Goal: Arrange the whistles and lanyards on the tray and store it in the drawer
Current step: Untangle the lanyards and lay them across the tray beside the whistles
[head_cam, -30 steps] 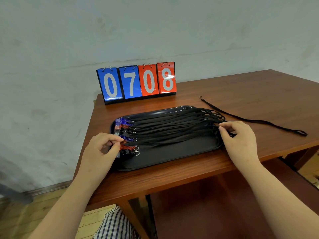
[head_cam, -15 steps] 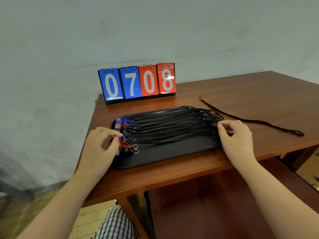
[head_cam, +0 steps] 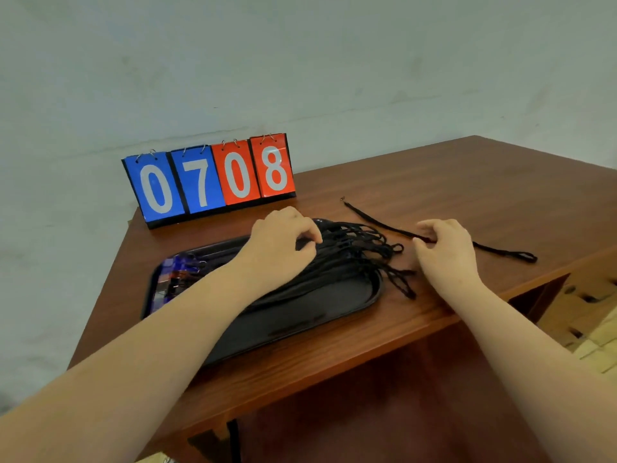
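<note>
Pinched mid-length in your right hand (head_cam: 447, 252), the limp, light loose lanyard (head_cam: 374, 216) should sag both sides, while your left hand (head_cam: 280, 242) grips the bundled lanyards (head_cam: 354, 259).

whistles (head_cam: 175, 272): blurred smears at the tray's (head_cam: 300, 322) left end; count unclear
lanyards (head_cam: 354, 259): mid-lengths hidden under left forearm (head_cam: 213, 295)
loose lanyard (head_cam: 380, 220): part hidden beneath right hand (head_cam: 447, 252), right of tray

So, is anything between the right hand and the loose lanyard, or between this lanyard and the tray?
Nothing visible: the right hand is at the loose lanyard. Toward the tray, only the other lanyards' loops hang over its right rim.
</note>
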`<state>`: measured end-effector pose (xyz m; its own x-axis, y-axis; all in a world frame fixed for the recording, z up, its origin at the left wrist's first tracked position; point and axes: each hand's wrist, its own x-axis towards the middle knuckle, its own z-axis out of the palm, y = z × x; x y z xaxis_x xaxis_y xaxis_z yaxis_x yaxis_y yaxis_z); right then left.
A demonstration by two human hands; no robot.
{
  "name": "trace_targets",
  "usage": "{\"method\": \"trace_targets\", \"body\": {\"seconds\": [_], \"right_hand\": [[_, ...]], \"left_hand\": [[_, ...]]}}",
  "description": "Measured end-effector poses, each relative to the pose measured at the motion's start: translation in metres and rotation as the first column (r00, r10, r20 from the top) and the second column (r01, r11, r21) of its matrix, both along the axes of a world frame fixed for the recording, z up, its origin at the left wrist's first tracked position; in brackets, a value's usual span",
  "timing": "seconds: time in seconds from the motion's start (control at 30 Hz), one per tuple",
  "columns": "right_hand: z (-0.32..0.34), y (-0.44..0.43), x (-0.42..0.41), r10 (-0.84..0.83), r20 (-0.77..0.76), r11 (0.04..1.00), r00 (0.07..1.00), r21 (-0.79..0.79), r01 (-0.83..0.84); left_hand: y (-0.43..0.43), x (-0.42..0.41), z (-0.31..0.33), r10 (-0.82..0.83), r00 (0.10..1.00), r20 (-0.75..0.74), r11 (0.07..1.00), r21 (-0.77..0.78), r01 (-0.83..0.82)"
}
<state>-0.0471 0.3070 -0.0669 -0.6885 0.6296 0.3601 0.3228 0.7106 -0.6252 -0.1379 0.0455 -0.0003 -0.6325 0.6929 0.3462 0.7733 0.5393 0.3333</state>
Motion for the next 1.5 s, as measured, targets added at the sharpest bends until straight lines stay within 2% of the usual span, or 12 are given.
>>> {"method": "trace_targets", "body": {"seconds": [0.13, 0.2, 0.43, 0.6, 0.67, 0.73, 0.9, 1.03, 1.1, 1.3, 1.5], "right_hand": [[-0.001, 0.023, -0.011, -0.114, 0.242, 0.993, 0.964, 0.037, 0.108], [-0.004, 0.023, -0.017, -0.139, 0.279, 0.987, 0.95, 0.115, 0.11], [-0.011, 0.026, -0.019, -0.192, 0.245, 0.977, 0.95, 0.144, 0.16], [-0.014, 0.022, -0.016, -0.204, 0.065, 0.941, 0.977, 0.287, 0.178], [-0.012, 0.021, -0.015, -0.178, 0.007, 0.954, 0.984, 0.245, 0.171], [-0.011, 0.021, -0.014, -0.145, -0.056, 0.972, 0.988, 0.179, 0.153], [-0.009, 0.016, -0.008, -0.105, -0.195, 0.984, 0.975, 0.122, 0.13], [-0.002, 0.011, -0.003, -0.091, -0.198, 0.993, 0.976, 0.057, 0.104], [0.001, 0.007, 0.0, -0.084, -0.203, 0.99, 0.976, 0.093, 0.105], [0.01, -0.011, 0.024, -0.021, -0.243, 0.981, 0.97, 0.182, 0.067], [0.042, -0.024, 0.051, 0.065, -0.192, 0.955, 0.979, 0.297, -0.005]], "left_hand": [[0.059, -0.007, -0.001, -0.074, 0.997, -0.03, 0.99, -0.124, 0.07], [0.086, -0.009, -0.001, -0.106, 0.993, -0.044, 0.983, -0.155, 0.098], [0.166, -0.009, -0.014, -0.145, 0.989, -0.026, 0.959, -0.251, 0.134], [0.203, -0.013, -0.026, -0.211, 0.976, 0.06, 0.951, -0.22, 0.219], [0.21, -0.015, -0.027, -0.23, 0.971, 0.069, 0.943, -0.232, 0.24], [0.211, -0.02, -0.026, -0.253, 0.967, 0.005, 0.934, -0.259, 0.246], [0.197, -0.036, -0.006, -0.31, 0.908, -0.281, 0.935, -0.262, 0.238], [0.171, -0.045, 0.028, -0.355, 0.786, -0.506, 0.926, -0.303, 0.224], [0.153, -0.048, 0.044, -0.347, 0.732, -0.587, 0.931, -0.313, 0.19], [0.079, -0.045, 0.08, -0.292, 0.684, -0.668, 0.944, -0.317, 0.093], [-0.003, -0.034, 0.091, -0.195, 0.724, -0.662, 0.964, -0.267, 0.015]]}}
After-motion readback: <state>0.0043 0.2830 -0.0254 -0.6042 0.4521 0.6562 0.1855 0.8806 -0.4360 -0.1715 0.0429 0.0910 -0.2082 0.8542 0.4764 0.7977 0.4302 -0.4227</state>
